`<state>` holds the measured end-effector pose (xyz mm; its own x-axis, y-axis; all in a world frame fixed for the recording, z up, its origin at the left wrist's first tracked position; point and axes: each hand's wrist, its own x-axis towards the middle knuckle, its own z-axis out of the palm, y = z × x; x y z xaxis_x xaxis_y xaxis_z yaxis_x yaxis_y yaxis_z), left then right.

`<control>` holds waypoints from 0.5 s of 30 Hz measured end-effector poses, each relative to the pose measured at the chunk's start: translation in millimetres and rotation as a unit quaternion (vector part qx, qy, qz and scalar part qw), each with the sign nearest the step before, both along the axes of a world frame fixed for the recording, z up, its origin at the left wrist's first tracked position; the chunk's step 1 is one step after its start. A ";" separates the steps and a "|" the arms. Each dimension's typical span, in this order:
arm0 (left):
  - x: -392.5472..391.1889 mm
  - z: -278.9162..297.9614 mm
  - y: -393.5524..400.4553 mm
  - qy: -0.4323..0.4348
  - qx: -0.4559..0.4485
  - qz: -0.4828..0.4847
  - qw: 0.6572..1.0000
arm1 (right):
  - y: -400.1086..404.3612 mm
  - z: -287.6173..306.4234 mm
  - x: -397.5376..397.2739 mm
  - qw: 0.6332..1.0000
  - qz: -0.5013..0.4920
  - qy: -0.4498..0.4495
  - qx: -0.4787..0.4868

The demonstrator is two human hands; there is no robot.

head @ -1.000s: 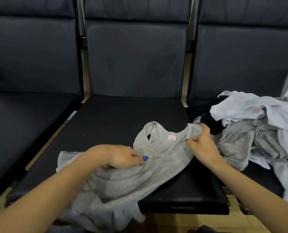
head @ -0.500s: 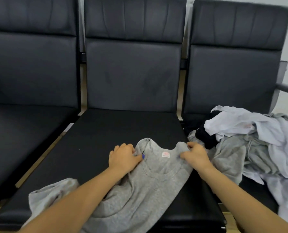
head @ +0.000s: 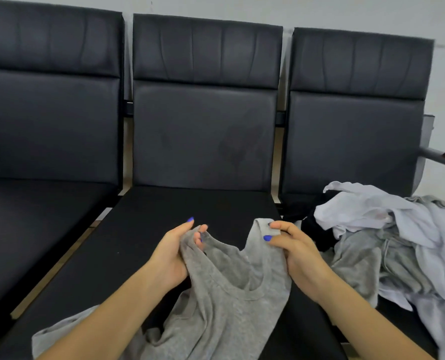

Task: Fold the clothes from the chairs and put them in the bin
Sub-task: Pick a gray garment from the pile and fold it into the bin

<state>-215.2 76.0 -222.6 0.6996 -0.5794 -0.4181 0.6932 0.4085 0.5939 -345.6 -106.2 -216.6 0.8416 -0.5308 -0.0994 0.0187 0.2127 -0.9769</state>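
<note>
Item: grey tank top (head: 224,289), draped over the middle chair seat (head: 143,229) at 6 o'clock. Soft, light, limp knit, likely to sag. Left hand (head: 172,255) and right hand (head: 294,250) each pinch a shoulder strap, the sensible hold.

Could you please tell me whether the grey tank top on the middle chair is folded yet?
Not folded. The grey tank top hangs rumpled, held up by its straps in the left hand and right hand.
</note>
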 end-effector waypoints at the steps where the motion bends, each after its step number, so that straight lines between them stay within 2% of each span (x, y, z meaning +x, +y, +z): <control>1: 1.5 2.1 1.2 0.031 -0.021 -0.003 0.999 | 0.7 4.2 -0.1 0.999 0.006 -0.017 0.030; 4: 7.3 1.9 1.0 0.077 -0.037 0.018 0.996 | 2.3 13.8 0.0 0.995 0.020 -0.051 0.078; 8: 6.5 -2.5 1.6 0.070 0.017 0.019 0.997 | -0.6 15.8 -1.7 0.994 0.004 -0.073 0.079; 11: 10.7 -11.4 2.7 0.050 0.054 0.066 0.995 | -2.4 16.8 -5.5 0.995 0.031 -0.077 0.052; 15: 20.1 -18.2 4.1 0.083 0.060 0.146 0.984 | -4.1 21.1 -9.2 0.994 0.031 -0.084 0.059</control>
